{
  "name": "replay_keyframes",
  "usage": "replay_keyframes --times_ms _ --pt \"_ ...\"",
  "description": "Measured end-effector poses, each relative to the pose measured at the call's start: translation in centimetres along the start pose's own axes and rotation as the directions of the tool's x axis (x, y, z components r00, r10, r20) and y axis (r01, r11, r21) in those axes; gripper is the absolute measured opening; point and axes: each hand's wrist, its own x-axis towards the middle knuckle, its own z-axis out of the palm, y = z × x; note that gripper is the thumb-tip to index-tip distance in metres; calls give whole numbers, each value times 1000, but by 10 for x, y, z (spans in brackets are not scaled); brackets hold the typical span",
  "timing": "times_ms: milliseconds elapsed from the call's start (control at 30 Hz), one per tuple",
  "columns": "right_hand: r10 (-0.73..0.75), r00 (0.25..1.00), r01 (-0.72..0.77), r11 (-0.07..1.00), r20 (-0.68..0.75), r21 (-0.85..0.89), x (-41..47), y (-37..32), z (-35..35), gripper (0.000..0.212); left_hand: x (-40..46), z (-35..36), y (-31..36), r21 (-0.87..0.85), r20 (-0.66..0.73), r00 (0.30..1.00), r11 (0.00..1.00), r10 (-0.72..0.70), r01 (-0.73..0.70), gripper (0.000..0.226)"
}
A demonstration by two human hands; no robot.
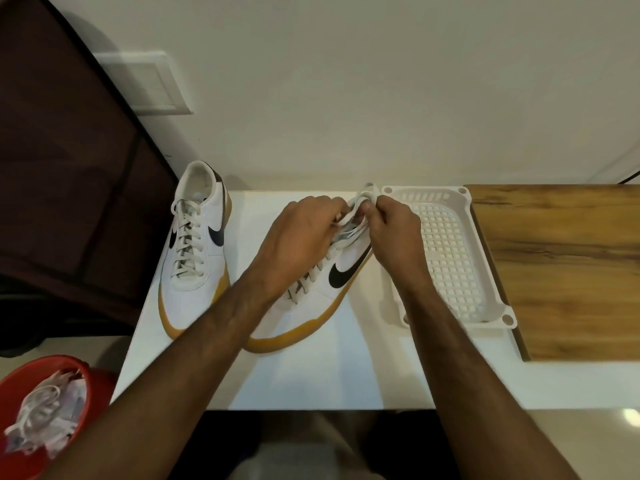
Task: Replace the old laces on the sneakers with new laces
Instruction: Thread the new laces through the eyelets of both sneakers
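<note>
Now your two hands meet over the collar end of the right-hand sneaker [332, 271], which lies on the white tabletop [311, 368] with its long axis slanting from the toe, near you at lower left, up to the heel at the far right. Your left hand [298, 237] comes across the tongue from the left, fingers curled over the upper eyelets; your right hand [391, 223] comes in from the basket side, its fingertips pinching the lace [349, 216] at the top of the shoe. Both hands are close together, almost touching, each clamped on a strand of that lace. Both reach equally far, forearms converging from your body toward the heel end, so any pull on the lace will likely run along the shoe's slant, toward or away from you.

Lower eyelets on this shoe appear threaded; whether the lace in hand is old or new cannot be told.

To the left stands the second sneaker [197, 247], fully laced, toe toward you, well apart from your hands. A white perforated basket [485, 237] sits just beside the worked shoe on its right, next to a wooden board [561, 265]. A red bucket [93, 386] at lower left holds loose laces [41, 414].
</note>
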Motion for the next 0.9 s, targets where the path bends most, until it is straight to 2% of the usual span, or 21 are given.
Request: replay_keyframes --times_ms 100,200,300,367,433,500,567,667,733,800,867,900 --pt "-57 998 57 998 -24 -8 0 -4 -3 22 13 1 1 253 170 982 960 80 -122 16" --pt "-41 998 44 995 -39 93 4 -4 0 15 25 6 5 316 304 952 940 29 -130 21" --pt "-53 998 51 996 28 73 7 -1 3 13 31 7 7 244 251 967 969 -35 -28 16" --pt "-102 990 107 993 97 -43 7 -2 3 17 28 0 5 97 177 980 993 -90 74 13" --pt "-161 978 182 969 133 -166 6 -4 2 23 25 -6 5 3 140 986 996 -86 86 15" --pt "-160 968 221 911 194 -349 6 -9 3 26 20 -8 5 23 147 988 998 -55 52 16" --pt "-94 963 210 848 252 -487 4 -13 3 31 13 -5 5 140 161 987 990 0 -23 24" --pt "-104 951 247 818 290 -520 2 -13 0 34 7 5 2 183 134 990 983 -34 9 36" --pt "-176 953 284 798 245 -531 0 -11 -1 34 8 7 0 208 88 994 977 -69 49 33" --pt "-248 961 272 786 120 -554 3 -7 -3 29 12 4 2 230 49 993 968 -109 95 25" --pt "-272 962 245 828 21 -504 5 -4 -4 28 17 1 4 179 52 989 975 -140 129 14" --pt "-247 969 230 874 18 -428 6 -3 -4 30 20 1 5 136 74 986 981 -151 140 13"
